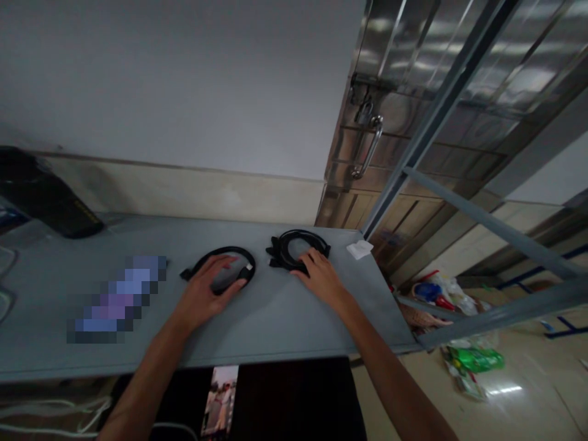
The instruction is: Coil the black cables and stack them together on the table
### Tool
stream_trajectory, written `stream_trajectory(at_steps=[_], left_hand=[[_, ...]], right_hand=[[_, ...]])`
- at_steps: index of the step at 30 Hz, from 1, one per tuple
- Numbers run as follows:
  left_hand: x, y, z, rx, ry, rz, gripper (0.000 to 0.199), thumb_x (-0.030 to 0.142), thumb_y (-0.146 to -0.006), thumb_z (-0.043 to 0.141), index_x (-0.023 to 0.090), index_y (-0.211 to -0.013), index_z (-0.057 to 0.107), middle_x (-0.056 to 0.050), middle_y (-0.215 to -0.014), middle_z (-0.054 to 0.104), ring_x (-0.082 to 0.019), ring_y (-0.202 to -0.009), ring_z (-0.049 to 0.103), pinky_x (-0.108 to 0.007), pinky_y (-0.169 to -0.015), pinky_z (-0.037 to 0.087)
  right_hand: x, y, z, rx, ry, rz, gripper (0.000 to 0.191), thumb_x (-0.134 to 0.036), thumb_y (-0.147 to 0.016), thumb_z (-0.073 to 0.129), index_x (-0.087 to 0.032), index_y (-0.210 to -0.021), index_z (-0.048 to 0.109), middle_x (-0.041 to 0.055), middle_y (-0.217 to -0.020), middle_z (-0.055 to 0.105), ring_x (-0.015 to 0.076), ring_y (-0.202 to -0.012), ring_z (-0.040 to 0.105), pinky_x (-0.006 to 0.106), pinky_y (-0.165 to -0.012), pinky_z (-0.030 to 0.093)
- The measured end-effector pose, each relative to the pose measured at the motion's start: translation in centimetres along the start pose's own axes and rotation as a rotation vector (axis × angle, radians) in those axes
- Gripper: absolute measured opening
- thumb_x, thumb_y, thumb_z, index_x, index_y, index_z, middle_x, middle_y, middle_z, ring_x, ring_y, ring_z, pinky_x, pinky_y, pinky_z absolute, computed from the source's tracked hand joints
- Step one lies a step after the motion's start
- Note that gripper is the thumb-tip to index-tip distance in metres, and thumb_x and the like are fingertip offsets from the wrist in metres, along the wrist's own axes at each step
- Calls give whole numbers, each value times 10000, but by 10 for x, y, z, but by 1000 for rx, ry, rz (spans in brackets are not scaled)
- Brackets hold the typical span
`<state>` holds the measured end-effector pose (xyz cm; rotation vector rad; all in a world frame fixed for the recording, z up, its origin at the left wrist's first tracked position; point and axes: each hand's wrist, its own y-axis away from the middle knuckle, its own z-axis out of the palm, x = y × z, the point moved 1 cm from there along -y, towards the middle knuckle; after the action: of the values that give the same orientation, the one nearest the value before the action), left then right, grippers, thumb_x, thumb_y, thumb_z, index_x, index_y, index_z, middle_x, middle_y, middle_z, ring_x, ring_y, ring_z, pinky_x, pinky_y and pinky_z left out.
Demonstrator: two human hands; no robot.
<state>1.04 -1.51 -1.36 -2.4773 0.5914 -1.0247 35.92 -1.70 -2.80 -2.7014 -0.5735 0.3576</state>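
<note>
Two coils of black cable lie side by side on the grey tabletop [275, 324]. My left hand [204, 294] is over the left coiled cable [229, 250], covering its lower left part. Its thumb and fingers are spread, with the thumb tip near a connector with a light metal end [248, 271]. At the thicker right coiled cable [298, 234], my right hand [319, 278] has its fingers over the lower right rim and its thumb just below. Several black plug ends [274, 251] stick out on that coil's left side.
A blurred-out flat object [119, 297] lies left of my left hand. Behind it a dark bottle-like container [50, 196] leans in from the left. White crumpled paper [360, 248] sits near the right corner, beside a metal frame post [390, 196]. Below the front edge, a lit picture [220, 401] shows.
</note>
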Motion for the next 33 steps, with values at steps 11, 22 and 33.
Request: stream_trajectory(at_steps=[11, 22, 33], left_hand=[[-12, 1, 16, -80, -150, 110, 431, 466, -1072, 618, 285, -1420, 794, -129, -1234, 866, -384, -1177, 782, -588, -1127, 548], [-15, 1, 11, 2, -316, 4, 443, 315, -1059, 509, 249, -1399, 785, -157, -1271, 844, -386, -1204, 758, -562, -1095, 537], [-14, 1, 10, 115, -306, 34, 385, 388, -1075, 583, 248, -1394, 747, -165, -1373, 766, -406, -1320, 670, -583, -1151, 479]], right_hand=[[9, 15, 5, 114, -25, 53, 260, -408, -1102, 788, -203, -1259, 758, 138, -1254, 726, 342, -1227, 676, 526, -1135, 551], [5, 19, 0, 157, -128, 39, 226, -282, -1118, 615, -205, -1291, 739, 152, -1271, 758, 323, -1231, 714, 501, -1134, 558], [18, -7, -25, 304, -280, 245, 160, -276, -1089, 539, -235, -1139, 686, 111, -1067, 811, 303, -1004, 774, 431, -951, 611]])
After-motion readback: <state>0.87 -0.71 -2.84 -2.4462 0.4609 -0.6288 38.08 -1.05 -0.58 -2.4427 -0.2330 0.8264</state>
